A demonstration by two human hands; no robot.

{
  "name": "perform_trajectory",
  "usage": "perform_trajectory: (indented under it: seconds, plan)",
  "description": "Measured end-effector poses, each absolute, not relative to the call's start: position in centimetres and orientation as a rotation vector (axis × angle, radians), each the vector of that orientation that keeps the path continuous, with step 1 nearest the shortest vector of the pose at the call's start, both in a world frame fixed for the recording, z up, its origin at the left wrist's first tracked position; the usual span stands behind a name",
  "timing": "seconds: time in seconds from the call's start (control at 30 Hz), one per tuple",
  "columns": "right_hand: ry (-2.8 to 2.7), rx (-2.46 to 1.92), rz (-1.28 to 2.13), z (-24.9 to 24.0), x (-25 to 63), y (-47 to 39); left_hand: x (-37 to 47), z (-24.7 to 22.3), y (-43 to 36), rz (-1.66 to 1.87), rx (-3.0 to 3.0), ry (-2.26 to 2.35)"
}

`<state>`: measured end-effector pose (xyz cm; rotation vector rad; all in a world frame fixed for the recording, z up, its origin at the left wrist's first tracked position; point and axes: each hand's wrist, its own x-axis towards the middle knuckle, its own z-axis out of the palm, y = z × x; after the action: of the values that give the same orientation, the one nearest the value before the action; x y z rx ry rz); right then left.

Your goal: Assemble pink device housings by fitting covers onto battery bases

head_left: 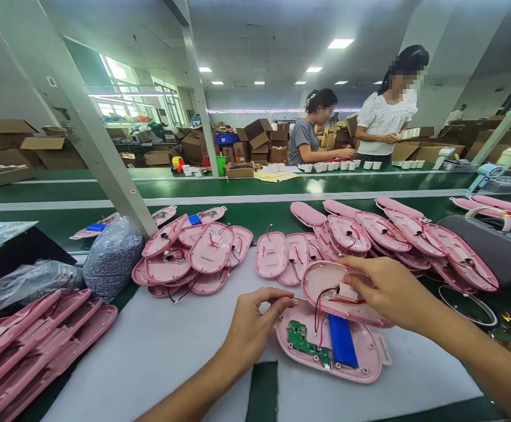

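Head view, nearest first: a pink base shell lies open on the white mat, with a green circuit board and a blue battery seated inside it. The left hand rests at the shell's left edge, fingertips pinched together; what they pinch is too small to tell. The right hand is clamped on a pink cover half, held tilted just above the base and joined to it by red and black wires. Stacked pink shells sit at the near left. Beyond the mat, heaps of wired pink covers and lie on the green belt. Farthest back, two co-workers stand beside white cups.
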<state>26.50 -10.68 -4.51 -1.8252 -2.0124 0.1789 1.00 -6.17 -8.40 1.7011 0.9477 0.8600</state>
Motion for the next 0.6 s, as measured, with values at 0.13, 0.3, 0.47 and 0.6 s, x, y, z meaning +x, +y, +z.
perform_trajectory:
  seconds: [0.13,0.3,0.47,0.6]
  plan:
    - [-2.166,-1.79,0.032,-3.8,24.5,-10.2,1.6,-8.3,-6.6,1.101,1.922,0.874]
    - [-2.246,-1.689,0.031,-3.0,22.4,-9.5,2.8,-8.9,-5.9,1.407,2.121,0.826]
    - [-2.117,-1.749,0.033,-3.2,22.2,-8.3,2.8,-9.1,-4.7,1.13,1.424,0.745]
    - [-2.185,-1.722,0.075,-3.8,21.0,-7.3,2.8,-9.1,-4.6,1.05,1.398,0.664]
